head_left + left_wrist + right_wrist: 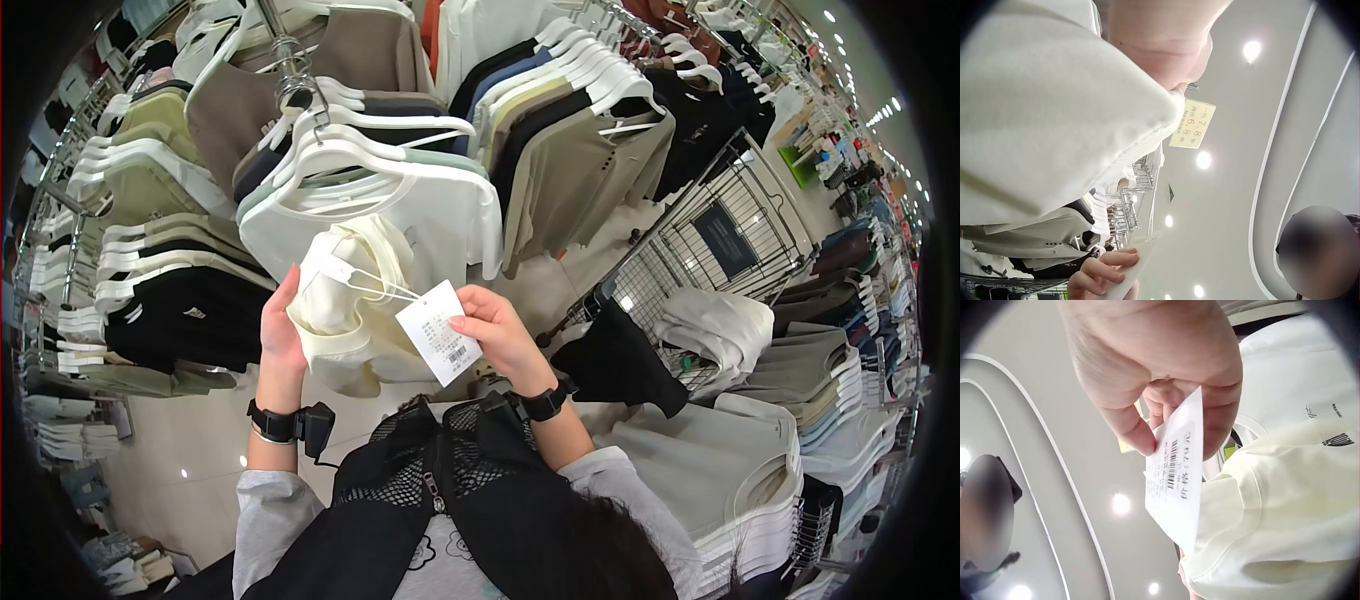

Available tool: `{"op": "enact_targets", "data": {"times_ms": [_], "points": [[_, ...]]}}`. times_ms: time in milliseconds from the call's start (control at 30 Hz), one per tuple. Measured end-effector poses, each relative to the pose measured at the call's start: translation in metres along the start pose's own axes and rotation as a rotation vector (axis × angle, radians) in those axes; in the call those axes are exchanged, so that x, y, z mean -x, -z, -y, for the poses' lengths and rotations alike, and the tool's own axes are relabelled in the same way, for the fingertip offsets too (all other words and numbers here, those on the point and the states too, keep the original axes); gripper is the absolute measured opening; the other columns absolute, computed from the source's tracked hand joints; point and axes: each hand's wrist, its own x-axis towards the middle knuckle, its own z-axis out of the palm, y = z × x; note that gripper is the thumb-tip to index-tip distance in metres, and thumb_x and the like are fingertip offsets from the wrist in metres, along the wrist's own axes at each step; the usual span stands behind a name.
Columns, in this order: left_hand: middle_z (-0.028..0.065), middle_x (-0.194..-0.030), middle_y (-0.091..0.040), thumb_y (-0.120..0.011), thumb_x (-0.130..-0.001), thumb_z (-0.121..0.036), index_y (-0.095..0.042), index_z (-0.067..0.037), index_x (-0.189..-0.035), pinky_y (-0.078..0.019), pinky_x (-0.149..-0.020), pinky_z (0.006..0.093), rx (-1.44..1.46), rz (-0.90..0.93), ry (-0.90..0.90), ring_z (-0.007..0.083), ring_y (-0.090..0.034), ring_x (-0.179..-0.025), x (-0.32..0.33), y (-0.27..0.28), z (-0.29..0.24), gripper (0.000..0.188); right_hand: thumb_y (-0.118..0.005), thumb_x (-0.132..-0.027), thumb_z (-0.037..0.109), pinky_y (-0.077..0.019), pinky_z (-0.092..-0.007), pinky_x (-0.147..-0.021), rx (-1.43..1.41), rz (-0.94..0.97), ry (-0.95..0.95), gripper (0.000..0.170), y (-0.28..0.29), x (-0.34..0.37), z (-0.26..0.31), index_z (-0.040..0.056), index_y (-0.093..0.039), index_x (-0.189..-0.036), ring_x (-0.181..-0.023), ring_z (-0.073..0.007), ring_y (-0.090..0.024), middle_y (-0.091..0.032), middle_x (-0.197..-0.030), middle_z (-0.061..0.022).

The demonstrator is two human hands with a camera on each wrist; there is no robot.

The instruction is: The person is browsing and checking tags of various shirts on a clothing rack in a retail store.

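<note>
Supporting cream garment at its left edge with left hand, impossible to tell whether clenched or spread; pinching white price tag at garment's right edge with right hand, before white shirt at near end of clothes rail

Grey sleeves, black wristbands, zipped vest

In the head view the cream garment hides fingers of the left hand
</note>
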Motion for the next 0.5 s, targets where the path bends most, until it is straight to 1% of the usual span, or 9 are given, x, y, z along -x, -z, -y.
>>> {"op": "enact_targets", "data": {"times_ms": [67, 133, 200, 267, 300, 367, 400, 433, 500], "points": [[0.0155, -0.126, -0.048, -0.032, -0.095, -0.034, -0.037, -0.001, -0.13, -0.0407, -0.094, 0.0426, -0.016, 0.004, 0.036, 0.0301, -0.051, -0.111, -0.002, -0.001, -0.001, 0.049, -0.057, -0.083, 0.007, -0.0465, -0.0236, -0.077, -0.034, -0.074, 0.032, 0.03, -0.002, 0.004, -0.003, -0.0003, -0.053, -0.111, -0.086, -0.0101, -0.059, -0.063, -0.099, -0.0064], [0.0159, -0.126, -0.048, -0.032, -0.095, -0.034, -0.037, -0.001, -0.13, -0.0405, -0.094, 0.0429, -0.002, 0.018, 0.044, 0.0305, -0.051, -0.111, -0.012, -0.004, 0.01, 0.049, -0.057, -0.082, 0.007, -0.0462, -0.0238, -0.077, -0.029, -0.086, 0.036, 0.03, 0.01, 0.011, 0.004, -0.0007, -0.054, -0.111, -0.087, -0.0103, -0.059, -0.063, -0.099, -0.0065], [0.0162, -0.126, -0.048, -0.032, -0.095, -0.034, -0.037, 0.0, -0.13, -0.0403, -0.094, 0.0432, -0.009, 0.006, 0.049, 0.0309, -0.051, -0.111, -0.011, -0.006, 0.009, 0.049, -0.057, -0.082, 0.006, -0.0459, -0.024, -0.077, -0.057, -0.087, 0.039, 0.029, 0.012, 0.015, 0.001, -0.0011, -0.054, -0.11, -0.087, -0.0105, -0.059, -0.063, -0.099, -0.0065], [0.0168, -0.126, -0.048, -0.033, -0.094, -0.034, -0.036, 0.0, -0.13, -0.0398, -0.094, 0.0441, 0.018, 0.049, 0.074, 0.0317, -0.05, -0.111, -0.012, -0.004, 0.01, 0.049, -0.057, -0.082, 0.005, -0.0451, -0.0243, -0.078, 0.003, -0.1, 0.046, 0.029, 0.018, 0.017, -0.002, -0.0016, -0.055, -0.11, -0.088, -0.0107, -0.059, -0.063, -0.1, -0.0067], [0.0168, -0.126, -0.048, -0.033, -0.094, -0.034, -0.036, 0.0, -0.13, -0.0398, -0.094, 0.0441, 0.013, 0.036, 0.067, 0.0317, -0.05, -0.111, -0.01, -0.003, 0.01, 0.049, -0.057, -0.082, 0.005, -0.0451, -0.0243, -0.078, -0.008, -0.091, 0.041, 0.029, 0.018, 0.02, -0.002, -0.0016, -0.055, -0.11, -0.088, -0.0107, -0.059, -0.063, -0.1, -0.0067], [0.0171, -0.126, -0.047, -0.034, -0.094, -0.034, -0.036, 0.001, -0.13, -0.0393, -0.095, 0.045, 0.055, 0.048, 0.069, 0.0324, -0.05, -0.112, -0.007, 0.001, 0.011, 0.05, -0.058, -0.081, 0.004, -0.0443, -0.0244, -0.08, 0.011, -0.131, -0.006, 0.029, 0.015, 0.023, -0.003, -0.0017, -0.056, -0.109, -0.089, -0.0107, -0.058, -0.063, -0.1, -0.0069], [0.0171, -0.127, -0.047, -0.034, -0.094, -0.034, -0.036, 0.001, -0.13, -0.0392, -0.095, 0.0451, 0.051, 0.038, 0.068, 0.0325, -0.05, -0.112, -0.006, 0.004, 0.012, 0.05, -0.059, -0.081, 0.003, -0.0449, -0.0241, -0.078, -0.005, -0.114, -0.013, 0.027, 0.016, 0.024, -0.006, -0.0015, -0.057, -0.108, -0.086, -0.0101, -0.058, -0.063, -0.099, -0.0066], [0.0171, -0.127, -0.047, -0.034, -0.094, -0.033, -0.036, 0.0, -0.13, -0.0391, -0.095, 0.0448, 0.025, -0.005, 0.057, 0.0321, -0.05, -0.112, -0.003, 0.007, 0.015, 0.05, -0.059, -0.081, 0.003, -0.0449, -0.0241, -0.078, -0.018, -0.103, -0.019, 0.027, 0.016, 0.028, -0.008, -0.0015, -0.057, -0.108, -0.086, -0.0101, -0.058, -0.063, -0.099, -0.0066], [0.0173, -0.128, -0.046, -0.032, -0.094, -0.032, -0.036, 0.0, -0.131, -0.0356, -0.099, 0.0462, 0.108, -0.014, 0.07, 0.0323, -0.047, -0.115, 0.002, 0.022, 0.025, 0.049, -0.06, -0.08, 0.002, -0.0457, -0.0239, -0.075, 0.093, -0.05, -0.135, 0.026, 0.018, 0.036, -0.01, -0.0015, -0.058, -0.106, -0.084, -0.0097, -0.058, -0.064, -0.096, -0.0064]]}}
